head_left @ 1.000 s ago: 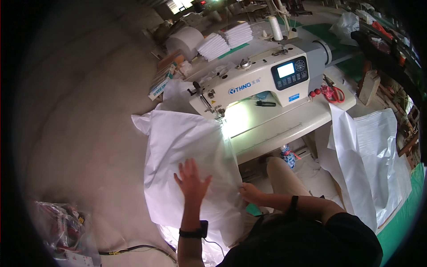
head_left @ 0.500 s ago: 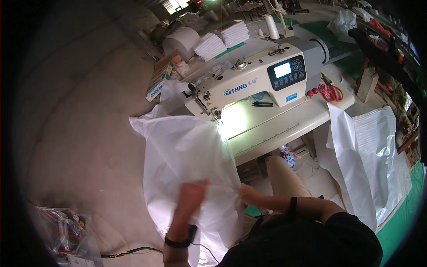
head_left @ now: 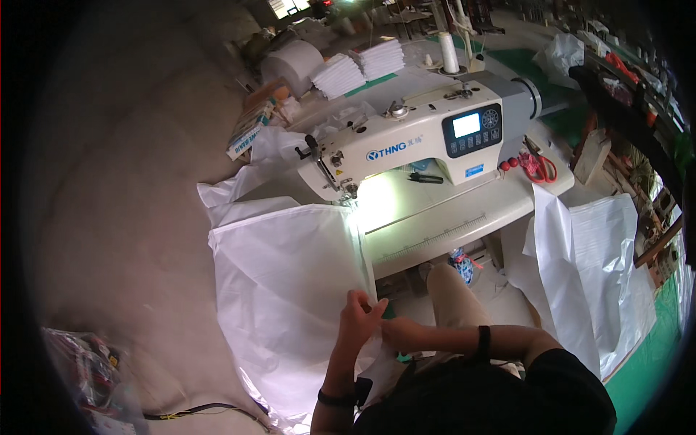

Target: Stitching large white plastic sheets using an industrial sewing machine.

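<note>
A large white plastic sheet (head_left: pixel 286 290) hangs from the sewing machine (head_left: pixel 406 148) over the table's near left edge. Its upper edge lies beneath the lit needle area, and its right edge runs down toward me. My left hand (head_left: pixel 357 320) pinches that right edge low down, with thumb and fingers close together. Right beside it, my right hand (head_left: pixel 403 335) is closed on the same edge; its fingertips are partly hidden.
On the machine table (head_left: pixel 442 228) lie black thread snips (head_left: pixel 425 177) and red-handled scissors (head_left: pixel 540 169). White folded stacks (head_left: pixel 338 77) and a thread cone (head_left: pixel 448 53) stand behind. More white sheets (head_left: pixel 580 268) hang at the right. A black cable (head_left: pixel 206 409) crosses the floor.
My left hand has moved right, from over the middle of the sheet to its right edge beside my right hand. The sheet now hangs flatter, its top fold straighter. My right hand has shifted slightly lower.
</note>
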A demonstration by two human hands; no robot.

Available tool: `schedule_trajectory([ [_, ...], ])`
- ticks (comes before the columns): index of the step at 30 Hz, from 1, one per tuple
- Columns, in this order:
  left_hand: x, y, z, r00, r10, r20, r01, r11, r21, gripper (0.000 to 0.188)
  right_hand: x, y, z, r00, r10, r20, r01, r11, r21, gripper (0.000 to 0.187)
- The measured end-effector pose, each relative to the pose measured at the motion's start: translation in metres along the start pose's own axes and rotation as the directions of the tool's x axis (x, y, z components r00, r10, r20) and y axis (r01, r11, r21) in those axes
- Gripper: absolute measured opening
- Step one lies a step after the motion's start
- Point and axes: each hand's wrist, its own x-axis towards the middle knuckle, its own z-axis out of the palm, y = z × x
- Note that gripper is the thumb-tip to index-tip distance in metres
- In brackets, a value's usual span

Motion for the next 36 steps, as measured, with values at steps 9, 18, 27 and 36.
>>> schedule_trajectory([
  [9, 0.001, 0.019, -0.003, 0.974, 0.218, 0.062, -0.222, 0.973, 0.068, 0.011, 0.165, 0.042, -0.136, 0.863, 0.39, -0.32, -0.424, 0.905, -0.04, 0.031],
  [18, 0.002, 0.01, 0.006, 0.967, 0.252, 0.039, -0.253, 0.967, 0.013, 0.007, 0.221, 0.046, -0.096, 0.777, 0.401, -0.486, -0.554, 0.802, -0.223, 0.02],
  [27, -0.001, -0.019, 0.01, 0.971, 0.241, 0.012, -0.238, 0.966, -0.104, 0.006, 0.214, 0.037, -0.078, 0.914, 0.093, -0.394, -0.332, 0.731, -0.596, 0.019],
  [36, -0.008, -0.019, 0.009, 0.976, 0.201, -0.079, -0.192, 0.975, 0.112, 0.012, 0.202, 0.027, -0.083, 0.933, 0.109, -0.343, -0.34, 0.584, -0.737, 0.02],
])
